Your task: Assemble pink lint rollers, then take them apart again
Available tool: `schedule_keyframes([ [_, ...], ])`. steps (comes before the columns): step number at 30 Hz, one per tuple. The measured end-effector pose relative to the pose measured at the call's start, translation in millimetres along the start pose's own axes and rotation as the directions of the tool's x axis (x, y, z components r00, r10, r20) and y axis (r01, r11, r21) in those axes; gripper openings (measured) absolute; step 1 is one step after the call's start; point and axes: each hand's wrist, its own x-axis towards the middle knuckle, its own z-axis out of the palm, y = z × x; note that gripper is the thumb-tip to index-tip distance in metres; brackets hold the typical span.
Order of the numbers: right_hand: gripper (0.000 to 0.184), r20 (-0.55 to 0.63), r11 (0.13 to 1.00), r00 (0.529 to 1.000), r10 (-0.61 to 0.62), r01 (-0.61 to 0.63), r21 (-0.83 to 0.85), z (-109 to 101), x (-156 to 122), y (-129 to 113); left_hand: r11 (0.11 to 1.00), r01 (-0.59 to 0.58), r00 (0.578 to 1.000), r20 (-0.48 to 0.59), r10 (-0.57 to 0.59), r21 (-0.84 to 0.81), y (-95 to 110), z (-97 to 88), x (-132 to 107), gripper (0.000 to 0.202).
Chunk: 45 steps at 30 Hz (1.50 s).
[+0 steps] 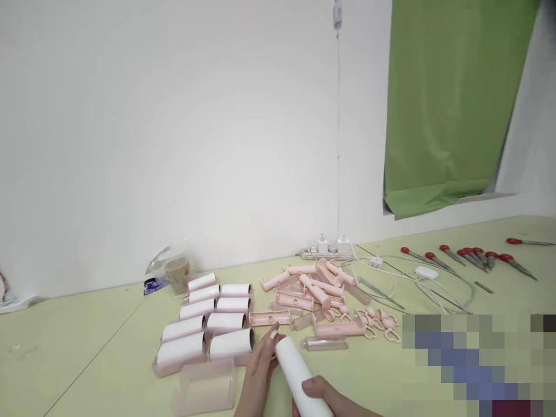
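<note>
From where I stand, the person's right hand [328,394] is closest to us. It is closed around the low end of a white roll [299,370], thumb on top. The roll is tilted, up off the table [108,370], in front of the person.

The left hand [259,362] is by the roll's top end, fingers partly bent. I can't tell if it has hold of anything.

I think a firm but soft squeeze is best, so the paper won't dent. The left fingers should steady the top end without picking at its edge.

Just past the left hand lies a see-through pink cover [208,388]. Other white rolls [182,347] sit in two rows beyond it, so a bumped elbow could mess them up. Farther back is a pile of pink handles [315,289], then a plug strip [325,253] by the wall [217,145].
</note>
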Motion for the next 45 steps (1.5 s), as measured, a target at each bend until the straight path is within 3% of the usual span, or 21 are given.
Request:
schedule_keyframes([
  [5, 0.044, -0.002, 0.995, 0.999, 0.047, -0.047, -0.085, 1, -4, 4, 0.996, 0.071, 0.985, 0.151, -0.078, 0.049, -1, 2.0, -7, 0.057],
  [8, 0.045, -0.007, 0.995, 0.996, 0.086, -0.087, -0.047, 13, -13, -6, 0.997, 0.022, 0.989, 0.144, -0.031, 0.069, -3, 0.9, -8, 0.052],
  [10, 0.046, -0.023, 0.997, 0.997, 0.077, -0.077, -0.009, 19, -23, -24, 0.999, 0.041, 0.994, 0.103, -0.037, -0.035, -3, 1.4, -6, 0.048],
  [12, 0.046, -0.087, 0.997, 0.995, -0.057, 0.052, -0.059, 22, -35, -47, 0.969, 0.081, 0.997, 0.013, -0.080, -0.233, -2, 4.8, -5, 0.041],
  [13, 0.043, -0.136, 0.973, 0.970, -0.199, 0.179, -0.149, 22, -42, -58, 0.938, 0.106, 0.992, -0.032, -0.123, -0.329, -2, 7.8, -5, 0.036],
  [14, 0.039, -0.184, 0.904, 0.905, -0.382, 0.326, -0.275, 21, -48, -68, 0.900, 0.141, 0.982, -0.057, -0.180, -0.413, -2, 11.6, -6, 0.032],
  [16, 0.032, -0.169, 0.652, 0.688, -0.705, 0.537, -0.535, 20, -59, -78, 0.813, 0.257, 0.946, -0.034, -0.322, -0.522, -5, 20.1, -9, 0.023],
  [17, 0.031, -0.110, 0.512, 0.588, -0.801, 0.579, -0.634, 21, -62, -78, 0.770, 0.321, 0.923, -0.001, -0.385, -0.552, -7, 24.2, -10, 0.020],
  [18, 0.031, -0.027, 0.390, 0.525, -0.851, 0.596, -0.702, 21, -64, -75, 0.734, 0.370, 0.902, 0.032, -0.430, -0.570, -9, 27.7, -12, 0.017],
  [19, 0.031, 0.074, 0.284, 0.498, -0.864, 0.604, -0.744, 22, -65, -70, 0.707, 0.400, 0.889, 0.060, -0.454, -0.583, -11, 30.4, -14, 0.015],
  [22, 0.031, 0.356, 0.069, 0.530, -0.770, 0.624, -0.779, 26, -61, -51, 0.670, 0.417, 0.885, 0.106, -0.454, -0.614, -15, 33.6, -17, 0.016],
  [24, 0.032, 0.461, -0.026, 0.542, -0.703, 0.628, -0.778, 28, -58, -45, 0.664, 0.401, 0.891, 0.103, -0.441, -0.631, -15, 33.7, -18, 0.019],
  [27, 0.041, 0.505, -0.172, 0.475, -0.720, 0.583, -0.794, 31, -61, -49, 0.674, 0.388, 0.884, 0.046, -0.466, -0.629, -12, 34.9, -18, 0.019],
  [29, 0.048, 0.460, -0.218, 0.426, -0.779, 0.503, -0.836, 33, -65, -55, 0.687, 0.385, 0.873, 0.001, -0.488, -0.616, -9, 36.6, -18, 0.018],
  [33, 0.047, 0.373, -0.212, 0.446, -0.813, 0.369, -0.905, 32, -69, -62, 0.701, 0.357, 0.874, -0.043, -0.483, -0.617, -8, 38.2, -18, 0.017],
  [39, 0.047, 0.641, -0.554, 0.434, -0.633, 0.324, -0.767, 31, -66, -60, 0.662, 0.357, 0.881, 0.003, -0.472, -0.659, -15, 32.8, -16, 0.022],
  [45, 0.049, 0.716, -0.739, 0.406, -0.568, 0.132, -0.660, 36, -57, -53, 0.642, 0.415, 0.877, 0.097, -0.470, -0.644, -21, 30.8, -17, 0.026],
])
